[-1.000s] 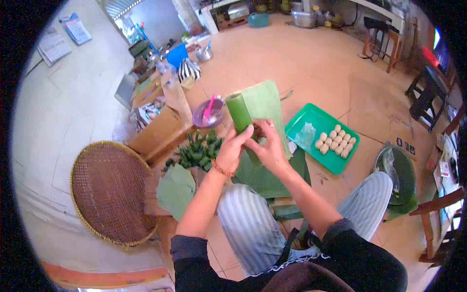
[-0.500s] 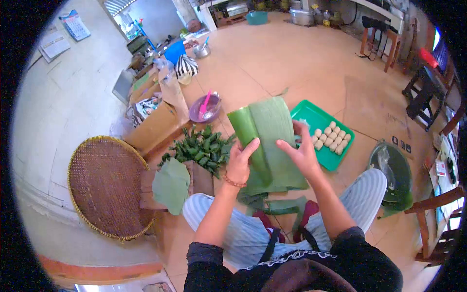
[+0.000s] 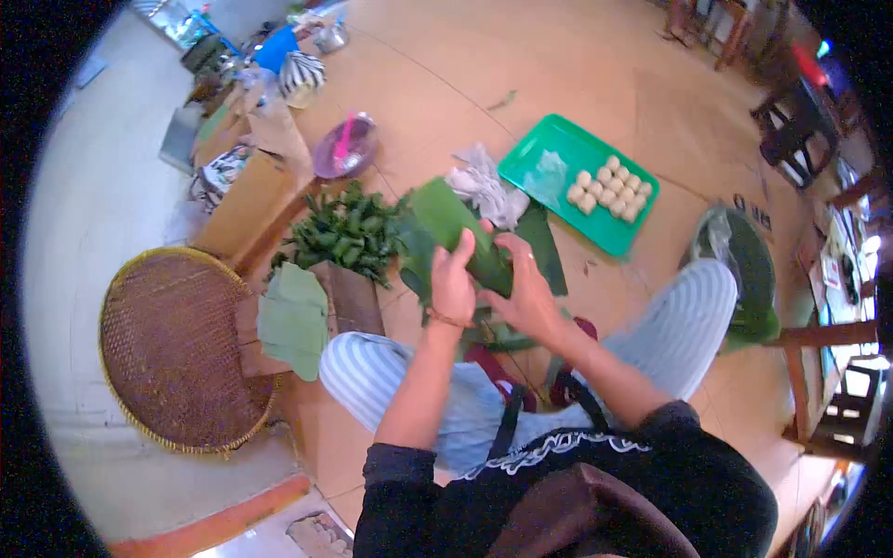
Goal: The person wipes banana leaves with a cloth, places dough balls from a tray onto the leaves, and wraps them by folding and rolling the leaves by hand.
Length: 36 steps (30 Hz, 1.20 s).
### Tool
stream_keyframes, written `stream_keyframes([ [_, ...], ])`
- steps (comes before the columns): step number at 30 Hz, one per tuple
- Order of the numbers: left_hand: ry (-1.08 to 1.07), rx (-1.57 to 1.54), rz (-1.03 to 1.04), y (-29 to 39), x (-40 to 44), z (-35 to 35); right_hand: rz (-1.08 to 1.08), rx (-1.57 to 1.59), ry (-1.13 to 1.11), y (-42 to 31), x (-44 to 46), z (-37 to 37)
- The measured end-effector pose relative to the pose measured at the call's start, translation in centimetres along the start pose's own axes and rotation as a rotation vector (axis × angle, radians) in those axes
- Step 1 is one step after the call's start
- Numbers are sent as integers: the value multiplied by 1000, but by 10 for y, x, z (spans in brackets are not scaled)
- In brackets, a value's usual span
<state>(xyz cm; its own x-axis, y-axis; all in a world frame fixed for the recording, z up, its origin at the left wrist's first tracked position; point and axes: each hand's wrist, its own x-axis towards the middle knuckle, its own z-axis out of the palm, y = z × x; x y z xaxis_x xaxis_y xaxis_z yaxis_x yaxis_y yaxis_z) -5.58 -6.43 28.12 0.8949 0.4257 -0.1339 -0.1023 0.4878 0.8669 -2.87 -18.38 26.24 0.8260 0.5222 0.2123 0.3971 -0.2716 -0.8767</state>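
Observation:
A wide green leaf (image 3: 441, 212), loosely rolled or folded, is held between both hands above the floor. My left hand (image 3: 453, 282) grips its left side, thumb on top. My right hand (image 3: 528, 290) holds its lower right part, with the fingers bent over the edge. Darker leaf pieces (image 3: 544, 251) lie beneath and behind the hands. To the left is a heap of small folded green leaf pieces (image 3: 344, 232). A crumpled pale cloth (image 3: 486, 186) sits just beyond the held leaf.
A green tray (image 3: 543, 139) bears several pale balls (image 3: 610, 190) and clear plastic. A purple bowl (image 3: 327, 167) has a pink utensil. At left are a round woven tray (image 3: 181, 344), flat leaf pieces (image 3: 293, 316) and a cardboard box (image 3: 244, 206). A dark basin (image 3: 753, 270) is at right.
The leaf was a tight roll, then opened out, and is now turned and partly closed between my hands. My right hand has moved in toward my left. The view has tilted down, uncovering the cloth.

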Motion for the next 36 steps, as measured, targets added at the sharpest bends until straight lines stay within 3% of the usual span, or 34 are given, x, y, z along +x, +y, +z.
stream_keyframes([
  [1,-20,22,3,-4,1,-3,198,58,-22,6,-7,3],
  [2,-45,42,8,-6,5,-5,240,38,-88,18,-10,6],
  [5,-200,-175,-148,2,-5,-4,128,410,-311,33,-32,6],
  [8,-398,-461,-217,-2,-17,-6,753,1123,-846,0,-51,-27],
  [9,-465,-543,-207,-3,-22,-4,731,991,-810,3,-53,-29],
  [11,-134,-161,-110,-11,-34,9,680,729,-741,11,-49,-29],
  [12,30,79,-34,-14,-41,21,421,547,-554,21,-53,-20],
  [14,78,168,-1,-18,-51,24,64,139,-212,33,-59,-9],
  [15,-39,16,-40,-19,-55,20,-87,-24,-86,34,-60,-9],
  [17,-266,-291,-117,-21,-60,8,344,475,-655,13,-67,-31],
  [18,-543,-484,-166,-23,-59,1,564,725,-937,5,-69,-40],
  [21,-630,-616,-178,-31,-54,1,681,891,-991,6,-68,-43],
  [22,-362,-388,-155,-28,-56,6,658,678,-856,18,-65,-35],
  [25,125,-20,30,-32,-62,29,-116,-201,-101,18,-62,-29],
  [26,3,-114,99,-33,-66,27,-76,-189,-138,24,-71,-21],
  [29,-653,-560,-41,-21,-70,14,433,638,-944,-14,-70,-56],
  [30,-704,-650,-60,-23,-71,13,532,817,-1054,-16,-72,-58],
  [33,-314,-367,-106,-24,-63,12,598,498,-896,-1,-59,-49],
  [34,0,-59,-41,-23,-63,25,430,314,-499,-3,-59,-42],
  [36,-11,-30,114,-28,-66,34,227,74,-324,-1,-61,-33],
])
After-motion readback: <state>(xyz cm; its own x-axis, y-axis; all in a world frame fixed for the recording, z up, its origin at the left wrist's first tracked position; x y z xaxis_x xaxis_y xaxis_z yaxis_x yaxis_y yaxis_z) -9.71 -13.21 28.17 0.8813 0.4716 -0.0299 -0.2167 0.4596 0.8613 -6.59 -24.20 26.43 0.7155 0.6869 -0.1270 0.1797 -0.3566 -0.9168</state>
